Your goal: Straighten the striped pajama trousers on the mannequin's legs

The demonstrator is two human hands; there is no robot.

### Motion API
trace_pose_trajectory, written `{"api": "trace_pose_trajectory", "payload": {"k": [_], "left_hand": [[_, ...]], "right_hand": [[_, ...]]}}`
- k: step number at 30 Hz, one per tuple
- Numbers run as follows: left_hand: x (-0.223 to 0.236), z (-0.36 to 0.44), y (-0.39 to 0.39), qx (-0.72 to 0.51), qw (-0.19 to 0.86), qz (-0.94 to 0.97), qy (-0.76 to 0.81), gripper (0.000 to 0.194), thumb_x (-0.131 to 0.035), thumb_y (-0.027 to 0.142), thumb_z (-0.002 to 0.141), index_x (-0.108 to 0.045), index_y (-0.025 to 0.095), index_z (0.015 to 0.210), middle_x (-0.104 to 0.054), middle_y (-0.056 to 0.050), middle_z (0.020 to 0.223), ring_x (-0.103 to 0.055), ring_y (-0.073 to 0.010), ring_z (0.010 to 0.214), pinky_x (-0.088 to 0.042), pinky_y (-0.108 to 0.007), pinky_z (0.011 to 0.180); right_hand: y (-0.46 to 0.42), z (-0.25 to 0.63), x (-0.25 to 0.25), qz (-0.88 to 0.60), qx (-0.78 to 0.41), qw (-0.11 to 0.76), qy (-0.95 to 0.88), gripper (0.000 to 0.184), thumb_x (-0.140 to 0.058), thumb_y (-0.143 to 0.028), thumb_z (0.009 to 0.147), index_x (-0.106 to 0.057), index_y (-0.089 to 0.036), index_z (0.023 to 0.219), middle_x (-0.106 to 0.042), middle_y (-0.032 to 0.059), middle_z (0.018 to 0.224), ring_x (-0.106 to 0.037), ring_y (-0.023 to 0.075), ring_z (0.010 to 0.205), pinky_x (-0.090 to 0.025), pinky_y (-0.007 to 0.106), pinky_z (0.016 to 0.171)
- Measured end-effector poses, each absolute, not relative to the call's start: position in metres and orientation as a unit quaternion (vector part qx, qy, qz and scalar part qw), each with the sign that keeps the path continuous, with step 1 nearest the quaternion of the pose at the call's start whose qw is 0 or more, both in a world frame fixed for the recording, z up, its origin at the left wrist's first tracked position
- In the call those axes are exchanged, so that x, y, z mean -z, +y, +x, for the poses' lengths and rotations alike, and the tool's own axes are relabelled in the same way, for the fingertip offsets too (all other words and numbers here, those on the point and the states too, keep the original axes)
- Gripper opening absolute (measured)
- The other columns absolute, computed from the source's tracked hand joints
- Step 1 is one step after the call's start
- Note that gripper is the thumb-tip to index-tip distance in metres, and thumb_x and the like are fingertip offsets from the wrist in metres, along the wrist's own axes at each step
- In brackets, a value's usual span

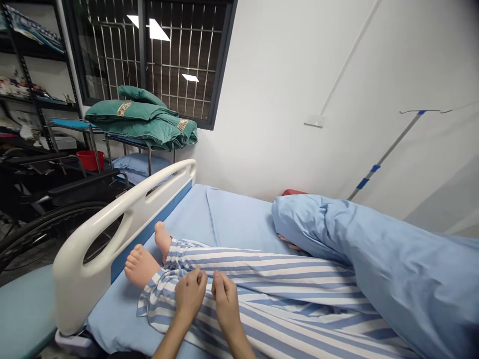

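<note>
My left hand (190, 293) and my right hand (225, 290) are side by side over the lower legs of blue-and-white striped trousers (269, 269). Both are closed into fists, a small gap between them. What they hold, if anything, is hidden by the curled fingers; I cannot tell whether they grip the cloth. The trousers are on a lying figure whose smooth, manikin-like bare feet (142, 267) point towards the footboard. A light blue quilt (407, 259) is heaped over the upper legs and body. Fingertips (290, 243) show under its edge.
The bed's cream footboard (93, 234) stands left of the feet, above the blue sheet (239, 214). Beyond it are a wheelchair (86, 187), a red bucket (90, 160) and folded green quilts (145, 119). A drip pole (389, 152) leans in view at the right wall.
</note>
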State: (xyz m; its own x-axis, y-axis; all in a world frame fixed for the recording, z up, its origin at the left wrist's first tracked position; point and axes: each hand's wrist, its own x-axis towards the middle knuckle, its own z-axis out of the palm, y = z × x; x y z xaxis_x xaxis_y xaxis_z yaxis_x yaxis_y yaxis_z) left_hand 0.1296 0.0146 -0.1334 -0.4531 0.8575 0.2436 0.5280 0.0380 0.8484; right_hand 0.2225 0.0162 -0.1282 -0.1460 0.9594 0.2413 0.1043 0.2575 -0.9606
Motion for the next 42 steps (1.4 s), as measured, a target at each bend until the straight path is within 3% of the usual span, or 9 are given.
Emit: {"api": "trace_pose_trajectory", "payload": {"k": [2,6,19,25,37,42], "left_hand": [[0.139,0.132,0.012,-0.467,0.152,0.512,0.705,0.028,-0.044,0.031,0.075,-0.036,0.019,0.05,-0.037,0.004,0.047,-0.034,-0.0094,0.049,-0.025,-0.022,0.053],[0.136,0.14,0.01,-0.517,0.228,0.483,0.669,0.036,-0.039,0.039,0.078,-0.028,0.02,0.05,-0.031,0.005,0.046,-0.032,-0.0091,0.049,-0.027,-0.022,0.051],[0.126,0.186,0.005,-0.51,0.254,0.504,0.649,0.036,-0.04,0.039,0.077,-0.028,0.019,0.05,-0.028,0.005,0.047,-0.03,-0.0087,0.049,-0.025,-0.023,0.052],[0.122,0.213,0.002,-0.537,0.361,0.499,0.576,0.039,-0.038,0.045,0.079,-0.027,0.02,0.052,-0.028,0.005,0.05,-0.03,-0.0085,0.051,-0.027,-0.022,0.052],[0.119,0.246,-0.002,-0.465,0.349,0.56,0.591,0.039,-0.038,0.042,0.08,-0.03,0.019,0.05,-0.031,0.005,0.048,-0.032,-0.0091,0.051,-0.025,-0.024,0.053],[0.109,0.267,-0.003,-0.485,0.377,0.539,0.576,0.039,-0.039,0.043,0.08,-0.029,0.019,0.051,-0.031,0.005,0.048,-0.031,-0.0086,0.051,-0.026,-0.023,0.053]], "right_hand": [[0.011,0.231,0.13,-0.43,-0.412,0.474,-0.649,0.039,-0.037,-0.043,0.087,-0.036,-0.018,0.057,-0.035,-0.0034,0.053,-0.032,0.0096,0.051,-0.028,0.023,0.05],[0.004,0.239,0.131,-0.425,-0.399,0.443,-0.681,0.037,-0.035,-0.04,0.088,-0.036,-0.018,0.058,-0.036,-0.0033,0.053,-0.033,0.0097,0.052,-0.026,0.023,0.05],[0.004,0.283,0.124,-0.424,-0.429,0.49,-0.63,0.037,-0.037,-0.042,0.087,-0.039,-0.018,0.059,-0.036,-0.003,0.054,-0.033,0.0094,0.051,-0.029,0.022,0.049],[-0.006,0.316,0.12,-0.461,-0.393,0.466,-0.645,0.037,-0.038,-0.043,0.087,-0.039,-0.018,0.059,-0.037,-0.0028,0.055,-0.034,0.01,0.053,-0.028,0.023,0.051],[-0.011,0.348,0.125,-0.473,-0.394,0.488,-0.619,0.038,-0.035,-0.043,0.088,-0.038,-0.018,0.06,-0.037,-0.0029,0.055,-0.035,0.0101,0.052,-0.03,0.023,0.051],[-0.012,0.365,0.125,-0.483,-0.367,0.482,-0.633,0.037,-0.037,-0.044,0.087,-0.044,-0.017,0.062,-0.044,-0.0005,0.058,-0.04,0.0116,0.055,-0.033,0.023,0.052]]}}
